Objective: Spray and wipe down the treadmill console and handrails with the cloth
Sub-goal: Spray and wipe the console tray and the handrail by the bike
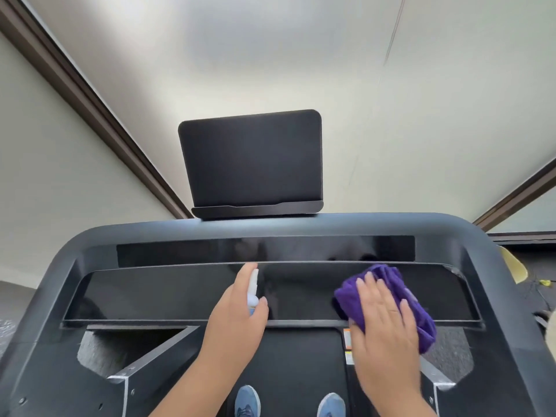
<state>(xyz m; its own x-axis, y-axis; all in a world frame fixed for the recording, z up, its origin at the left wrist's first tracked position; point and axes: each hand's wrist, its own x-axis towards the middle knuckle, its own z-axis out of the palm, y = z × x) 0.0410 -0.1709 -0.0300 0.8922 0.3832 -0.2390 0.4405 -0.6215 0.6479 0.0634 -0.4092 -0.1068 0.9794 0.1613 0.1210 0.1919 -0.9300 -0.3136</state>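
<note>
Nearest the camera, two blue shoes point(247, 401) stood on the dark treadmill belt point(288, 356), one left and one right of centre. Above them both bare forearms reached forward to the console point(168, 291). The right hand point(383, 329) lay flat on a bunched purple cloth point(391, 284), its fingers straight and slightly spread, pressing the cloth onto the right part of the glossy black console panel; the cloth was soft and crumpled, bulging out beyond the fingertips and to the right of the hand. An orange and white sticker point(348, 341) showed just left of that hand's thumb, below the panel. The left hand point(237, 314) gripped a small spray bottle point(253, 288) over the middle of the panel, fingers curled round its body, the pale nozzle end pointing away from the person. Farther off ran a second, narrower glossy strip point(264, 251), dark and reflective, set in the grey matte frame point(469, 236) of the console. Beyond that frame, a black tablet holder point(251, 164) with rounded corners stood upright above the console's far edge, against a pale wall point(436, 100).
</note>
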